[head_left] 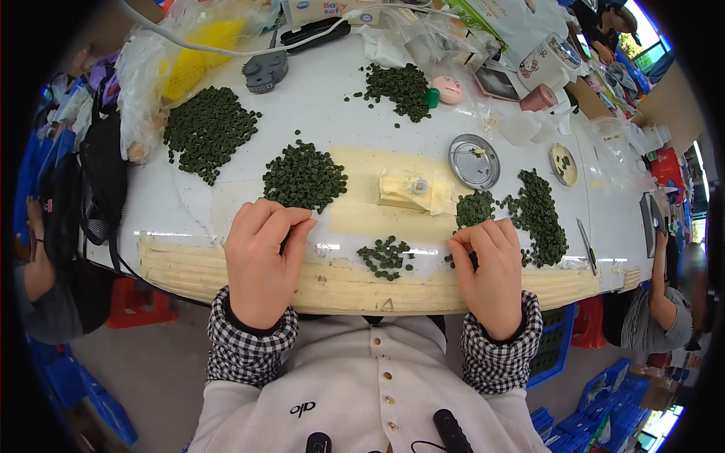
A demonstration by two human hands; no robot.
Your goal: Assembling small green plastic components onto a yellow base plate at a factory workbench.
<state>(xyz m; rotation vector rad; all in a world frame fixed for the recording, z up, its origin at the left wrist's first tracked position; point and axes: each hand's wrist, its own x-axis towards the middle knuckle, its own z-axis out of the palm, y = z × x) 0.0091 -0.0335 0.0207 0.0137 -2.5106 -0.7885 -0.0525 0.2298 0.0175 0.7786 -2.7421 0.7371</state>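
Observation:
My left hand (266, 253) is closed in a pinch at the near edge of a heap of small dark green round pieces (306, 177). What its fingertips hold, if anything, is too small to make out. My right hand (489, 268) has its fingers curled in beside a smaller heap of the green pieces (476, 208); its grip is partly hidden. Between the hands lies a loose group of such pieces (385, 258). Beyond it stands a small block wrapped in cream tape (414, 190), with a little round metal part on top.
More green pieces form heaps at the far left (210, 132), far middle (400, 90) and right (538, 219). A round metal tin (474, 161), a shallow dish (563, 164) and a slim knife-like tool (586, 246) lie to the right. Plastic bags (147, 106) and a cable crowd the back.

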